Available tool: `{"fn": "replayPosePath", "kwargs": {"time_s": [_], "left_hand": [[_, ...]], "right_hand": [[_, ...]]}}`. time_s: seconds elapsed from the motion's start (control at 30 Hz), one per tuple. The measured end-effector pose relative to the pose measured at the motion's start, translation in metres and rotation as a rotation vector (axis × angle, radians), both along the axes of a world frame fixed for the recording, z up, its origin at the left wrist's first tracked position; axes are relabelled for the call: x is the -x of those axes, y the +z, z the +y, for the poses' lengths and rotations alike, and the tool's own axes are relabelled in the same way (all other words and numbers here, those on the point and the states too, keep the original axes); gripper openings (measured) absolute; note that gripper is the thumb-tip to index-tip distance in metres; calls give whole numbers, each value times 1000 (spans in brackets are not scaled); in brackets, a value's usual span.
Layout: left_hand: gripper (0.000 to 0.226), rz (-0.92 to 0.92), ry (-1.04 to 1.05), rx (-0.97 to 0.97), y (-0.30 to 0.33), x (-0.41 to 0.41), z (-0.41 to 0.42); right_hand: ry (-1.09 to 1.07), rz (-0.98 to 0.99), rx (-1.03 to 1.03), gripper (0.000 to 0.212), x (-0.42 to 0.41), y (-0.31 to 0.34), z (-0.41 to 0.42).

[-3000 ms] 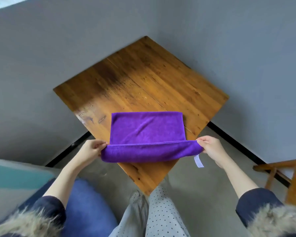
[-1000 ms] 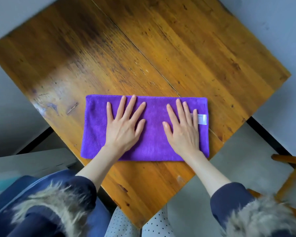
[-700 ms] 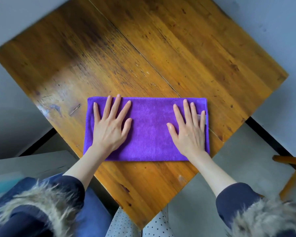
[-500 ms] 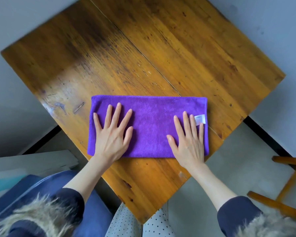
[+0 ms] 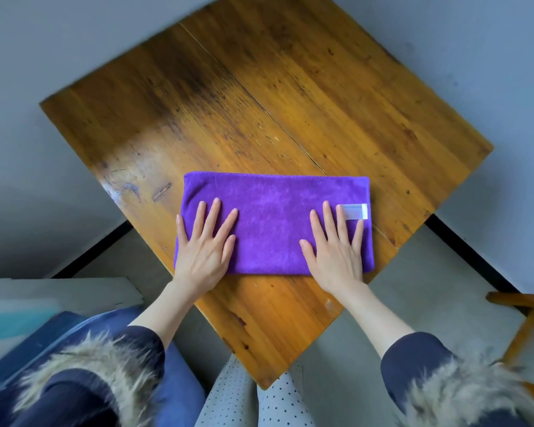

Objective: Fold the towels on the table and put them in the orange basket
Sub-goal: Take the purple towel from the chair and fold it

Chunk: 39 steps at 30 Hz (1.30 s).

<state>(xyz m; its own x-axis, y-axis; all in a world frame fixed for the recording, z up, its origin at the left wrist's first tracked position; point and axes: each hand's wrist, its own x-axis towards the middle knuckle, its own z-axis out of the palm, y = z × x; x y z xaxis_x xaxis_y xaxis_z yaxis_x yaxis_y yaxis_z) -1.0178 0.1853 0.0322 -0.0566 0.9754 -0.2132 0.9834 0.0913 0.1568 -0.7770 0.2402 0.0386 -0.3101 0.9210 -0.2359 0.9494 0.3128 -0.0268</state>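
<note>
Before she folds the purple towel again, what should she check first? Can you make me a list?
1. Purple towel lies flat on the wooden table: ok.
2. Towel edges line up neatly: ok.
3. Left hand and right hand flat on the towel, fingers straight: ok.
4. White tag on top at the right end, not tucked in: not ok if she wants it hidden.
5. Whole towel on the table: not ok, its near corners poke past the edge.
6. Orange basket nearby: cannot tell, none in view.

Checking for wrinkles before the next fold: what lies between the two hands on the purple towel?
Only bare, flat purple towel between left hand and right hand, seen in the head view.
</note>
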Motion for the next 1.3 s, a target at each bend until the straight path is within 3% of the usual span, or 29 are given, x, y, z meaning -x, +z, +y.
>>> {"fn": "replayPosePath", "kwargs": {"time_s": [0.13,0.33,0.47,0.63,1.13,1.3], "left_hand": [[51,-81,106,-4,11,4,-19],[48,-229,455,-163,19,13,-57],[58,-387,839,-94,22,18,-59],[47,-657,1202,54,19,21,-56],[21,-1188,1465,59,23,49,-52],[12,-1184,1422,-33,26,53,-50]], "right_hand": [[82,69,55,61,18,8,-20],[230,70,177,57,53,8,-60],[232,56,196,58,64,5,-72],[242,27,221,58,65,7,-71],[283,18,243,63,96,11,-73],[225,81,253,58,87,18,-71]]}}
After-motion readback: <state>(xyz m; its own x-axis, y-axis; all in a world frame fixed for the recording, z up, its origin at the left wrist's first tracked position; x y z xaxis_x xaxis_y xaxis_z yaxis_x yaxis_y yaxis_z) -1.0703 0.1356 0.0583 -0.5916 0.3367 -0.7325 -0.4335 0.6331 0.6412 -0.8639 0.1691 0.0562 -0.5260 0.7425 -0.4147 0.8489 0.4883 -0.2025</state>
